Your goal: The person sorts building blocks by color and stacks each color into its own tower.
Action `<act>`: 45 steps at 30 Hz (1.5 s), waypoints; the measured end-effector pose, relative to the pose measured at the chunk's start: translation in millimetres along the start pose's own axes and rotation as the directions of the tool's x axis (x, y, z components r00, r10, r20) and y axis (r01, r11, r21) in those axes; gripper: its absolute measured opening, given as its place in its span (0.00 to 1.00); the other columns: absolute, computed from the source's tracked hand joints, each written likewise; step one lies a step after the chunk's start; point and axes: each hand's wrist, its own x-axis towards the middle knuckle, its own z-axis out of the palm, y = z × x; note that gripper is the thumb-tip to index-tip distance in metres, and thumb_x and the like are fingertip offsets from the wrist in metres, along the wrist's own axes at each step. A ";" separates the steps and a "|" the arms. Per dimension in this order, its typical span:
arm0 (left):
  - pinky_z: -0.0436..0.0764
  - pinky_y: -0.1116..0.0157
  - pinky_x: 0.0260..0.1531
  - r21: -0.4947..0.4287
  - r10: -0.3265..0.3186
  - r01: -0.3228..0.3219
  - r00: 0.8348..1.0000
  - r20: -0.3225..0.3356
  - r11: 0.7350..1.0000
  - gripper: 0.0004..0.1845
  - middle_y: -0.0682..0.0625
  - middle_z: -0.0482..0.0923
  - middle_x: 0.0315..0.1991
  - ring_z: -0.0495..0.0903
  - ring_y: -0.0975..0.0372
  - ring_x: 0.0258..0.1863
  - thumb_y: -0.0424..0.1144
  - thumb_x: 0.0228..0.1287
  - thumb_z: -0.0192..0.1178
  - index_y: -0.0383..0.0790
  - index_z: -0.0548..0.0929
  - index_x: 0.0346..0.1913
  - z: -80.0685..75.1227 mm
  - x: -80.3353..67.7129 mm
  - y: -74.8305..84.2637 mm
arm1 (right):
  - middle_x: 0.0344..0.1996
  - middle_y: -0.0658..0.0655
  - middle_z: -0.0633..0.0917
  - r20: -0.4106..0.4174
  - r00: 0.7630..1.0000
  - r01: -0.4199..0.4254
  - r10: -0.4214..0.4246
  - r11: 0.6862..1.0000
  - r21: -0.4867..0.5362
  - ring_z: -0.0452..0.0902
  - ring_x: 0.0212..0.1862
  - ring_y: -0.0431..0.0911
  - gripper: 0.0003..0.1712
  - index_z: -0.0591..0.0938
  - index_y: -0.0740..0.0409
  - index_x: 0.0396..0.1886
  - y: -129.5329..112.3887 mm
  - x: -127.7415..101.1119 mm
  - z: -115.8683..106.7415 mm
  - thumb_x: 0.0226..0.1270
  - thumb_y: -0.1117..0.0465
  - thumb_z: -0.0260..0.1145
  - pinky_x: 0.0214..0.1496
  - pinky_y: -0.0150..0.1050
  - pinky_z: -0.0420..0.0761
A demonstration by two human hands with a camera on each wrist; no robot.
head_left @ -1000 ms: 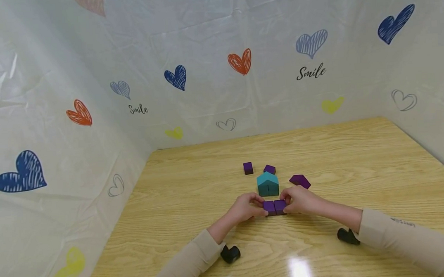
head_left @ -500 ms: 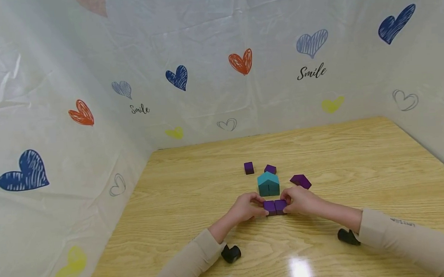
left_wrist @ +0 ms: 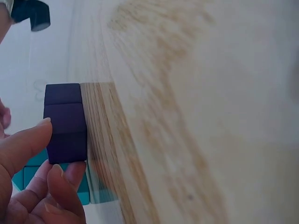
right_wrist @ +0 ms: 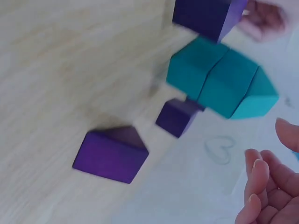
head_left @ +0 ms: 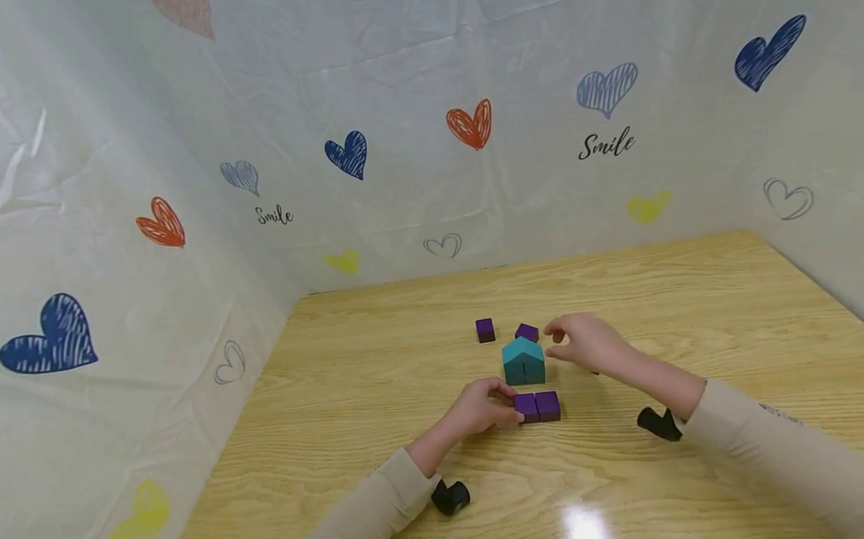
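Observation:
Two purple blocks lie side by side at the middle of the table. My left hand (head_left: 480, 406) pinches the left purple block (head_left: 526, 408) between thumb and fingers; the right purple block (head_left: 548, 407) adjoins it. Just behind them stands a house-shaped teal block group (head_left: 524, 362) with a peaked top. My right hand (head_left: 586, 343) hovers to its right, fingers slightly bent with a gap to the thumb, holding nothing. Closest beyond those fingertips is a small purple block (head_left: 526, 331), partly hidden by the teal group. A purple wedge-like block (right_wrist: 110, 156) shows in the right wrist view.
Another purple cube (head_left: 484, 330) sits farther back on the left. The wood-grain table (head_left: 377, 344) meets a pale sheet (head_left: 399, 182) printed with hearts along its back and sides. Black wrist fittings (head_left: 450, 496) hang below both sleeves.
My right hand has let go of the right purple block and moved up and back, beside the teal group, covering most of the purple wedge. The left hand stays at its block.

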 end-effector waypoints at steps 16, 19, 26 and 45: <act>0.75 0.68 0.23 0.021 0.015 -0.015 1.000 0.006 1.000 0.16 0.53 0.79 0.38 0.73 0.64 0.28 0.39 0.50 0.69 0.41 0.80 0.43 -0.4 -1.0 -0.3 | 0.40 0.67 0.81 0.088 0.995 -0.055 0.048 0.995 0.084 0.77 0.43 0.57 0.25 0.78 0.74 0.47 44.3 71.6 31.6 0.55 0.58 0.68 0.44 0.46 0.77; 0.75 0.68 0.23 0.021 0.022 -0.022 1.000 0.010 1.000 0.16 0.53 0.80 0.38 0.73 0.65 0.28 0.39 0.50 0.69 0.41 0.80 0.43 0.1 -1.5 -0.2 | 0.40 0.67 0.82 0.106 0.992 -0.069 0.062 0.996 0.064 0.78 0.41 0.56 0.24 0.79 0.73 0.46 45.1 75.6 36.1 0.54 0.58 0.68 0.43 0.46 0.78; 0.75 0.68 0.23 0.019 0.019 -0.019 1.000 0.015 1.000 0.15 0.53 0.79 0.38 0.73 0.65 0.28 0.39 0.51 0.69 0.41 0.79 0.43 0.2 -0.9 -0.2 | 0.38 0.64 0.83 0.110 0.989 -0.108 0.101 0.993 0.056 0.78 0.38 0.53 0.18 0.82 0.70 0.41 48.2 79.2 38.0 0.55 0.60 0.68 0.41 0.45 0.78; 0.73 0.69 0.23 -0.009 0.044 -0.044 0.999 0.010 0.999 0.16 0.50 0.79 0.38 0.73 0.65 0.30 0.35 0.49 0.69 0.39 0.80 0.44 -3.5 -3.5 -1.3 | 0.39 0.66 0.82 0.117 0.992 -0.046 0.039 0.997 0.057 0.78 0.39 0.55 0.17 0.80 0.72 0.43 62.3 66.6 29.8 0.52 0.66 0.65 0.41 0.47 0.77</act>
